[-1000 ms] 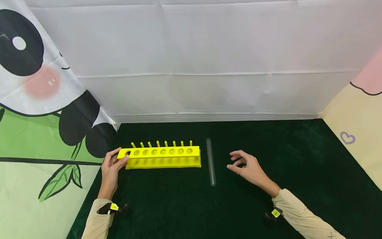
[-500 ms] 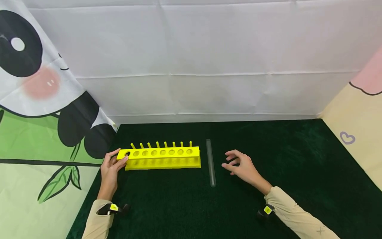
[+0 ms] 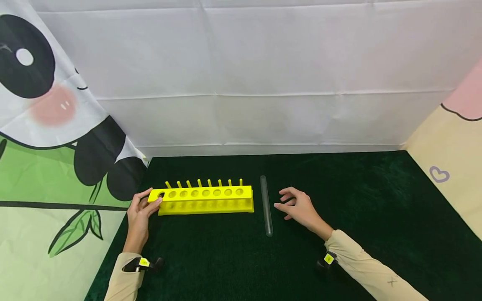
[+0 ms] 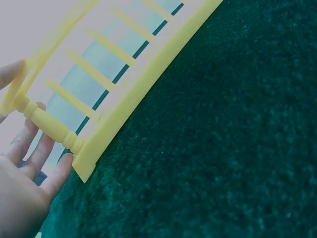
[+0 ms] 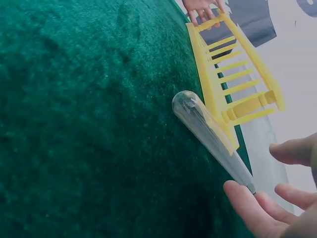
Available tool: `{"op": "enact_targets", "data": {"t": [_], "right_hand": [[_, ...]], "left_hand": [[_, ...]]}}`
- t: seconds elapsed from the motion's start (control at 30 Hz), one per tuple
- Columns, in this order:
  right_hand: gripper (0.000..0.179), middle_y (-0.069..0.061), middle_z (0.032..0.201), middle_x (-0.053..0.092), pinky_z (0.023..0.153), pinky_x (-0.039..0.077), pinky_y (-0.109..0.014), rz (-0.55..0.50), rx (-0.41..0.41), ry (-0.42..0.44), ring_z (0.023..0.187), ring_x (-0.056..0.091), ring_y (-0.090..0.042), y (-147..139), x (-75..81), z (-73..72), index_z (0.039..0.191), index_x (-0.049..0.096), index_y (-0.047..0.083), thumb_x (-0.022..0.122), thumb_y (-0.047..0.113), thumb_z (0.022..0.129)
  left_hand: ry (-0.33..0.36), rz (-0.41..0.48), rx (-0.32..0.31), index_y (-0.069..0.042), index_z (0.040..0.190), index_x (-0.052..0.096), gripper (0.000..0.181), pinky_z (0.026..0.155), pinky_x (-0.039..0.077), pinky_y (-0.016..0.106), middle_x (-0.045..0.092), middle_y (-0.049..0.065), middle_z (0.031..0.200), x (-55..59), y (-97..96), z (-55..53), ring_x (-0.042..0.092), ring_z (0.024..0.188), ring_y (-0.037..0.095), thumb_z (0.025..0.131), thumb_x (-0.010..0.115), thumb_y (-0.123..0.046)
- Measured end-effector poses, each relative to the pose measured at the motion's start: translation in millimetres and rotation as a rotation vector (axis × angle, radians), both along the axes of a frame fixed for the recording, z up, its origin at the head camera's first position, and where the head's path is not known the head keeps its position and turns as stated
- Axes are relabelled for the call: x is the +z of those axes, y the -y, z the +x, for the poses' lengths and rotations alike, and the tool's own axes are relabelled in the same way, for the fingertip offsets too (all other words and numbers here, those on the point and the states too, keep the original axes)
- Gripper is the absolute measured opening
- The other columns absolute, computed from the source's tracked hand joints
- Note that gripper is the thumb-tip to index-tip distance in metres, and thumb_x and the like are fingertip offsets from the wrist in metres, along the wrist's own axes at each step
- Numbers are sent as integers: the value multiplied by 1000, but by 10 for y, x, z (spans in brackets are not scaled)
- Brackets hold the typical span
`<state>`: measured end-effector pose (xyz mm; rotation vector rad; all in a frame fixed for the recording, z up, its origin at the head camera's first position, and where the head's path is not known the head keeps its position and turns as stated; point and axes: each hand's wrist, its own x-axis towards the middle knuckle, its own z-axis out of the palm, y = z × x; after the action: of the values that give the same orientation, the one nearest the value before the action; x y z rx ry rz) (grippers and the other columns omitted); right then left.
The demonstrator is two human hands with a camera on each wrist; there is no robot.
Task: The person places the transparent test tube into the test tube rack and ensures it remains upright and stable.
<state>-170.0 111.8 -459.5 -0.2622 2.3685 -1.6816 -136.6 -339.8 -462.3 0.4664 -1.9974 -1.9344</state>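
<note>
A yellow test tube rack (image 3: 203, 200), a row of round holes along its top and several pegs at its back, stands on the left half of the dark green cloth. My left hand (image 3: 138, 219) grips its left end, thumb on the top plate; in the left wrist view, fingers sit around the rack's end post (image 4: 49, 124). To the right of the rack lies a clear glass test tube (image 3: 266, 207), its rounded end (image 5: 187, 101) towards me. My right hand (image 3: 303, 210) hovers just right of the tube, fingers loosely bent and thumb apart, holding nothing.
Dark green cloth (image 3: 226, 259) covers the table. A white hanging sheet (image 3: 241, 83) stands behind it, with a panda-printed cloth (image 3: 60, 108) on the left and a cream and pink one (image 3: 448, 142) on the right.
My right hand has moved left, closer to the test tube. The left hand, the rack and the tube have stayed in place.
</note>
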Motion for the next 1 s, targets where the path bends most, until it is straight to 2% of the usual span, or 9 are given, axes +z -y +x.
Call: {"op": "enact_targets", "data": {"t": [0.2, 0.7, 1.0], "right_hand": [[48, -19, 112, 54, 60, 57, -34, 6, -4, 29, 82, 63, -26, 61, -13, -46, 126, 52, 2, 71, 17, 86], [46, -18, 105, 55, 55, 56, -33, 40, -29, 47, 75, 61, -29, 293, -29, -176, 124, 53, 0, 72, 15, 85], [50, -15, 100, 52, 48, 54, -32, 138, -78, 46, 62, 58, -25, 429, -50, -238, 122, 53, 3, 76, 17, 80]], "left_hand": [[15, 1, 7, -14, 128, 53, 44, 83, 47, 13, 58, 4, 121, -9, 1, 5, 58, 101, 14, 88, 69, -16], [9, -6, 18, -11, 129, 51, 46, 83, 47, 12, 58, 4, 120, -28, 9, -12, 57, 102, 14, 87, 69, -17], [14, -22, 25, -14, 127, 53, 43, 85, 47, 13, 57, 5, 122, -43, 1, -22, 57, 104, 15, 87, 69, -18]]}}
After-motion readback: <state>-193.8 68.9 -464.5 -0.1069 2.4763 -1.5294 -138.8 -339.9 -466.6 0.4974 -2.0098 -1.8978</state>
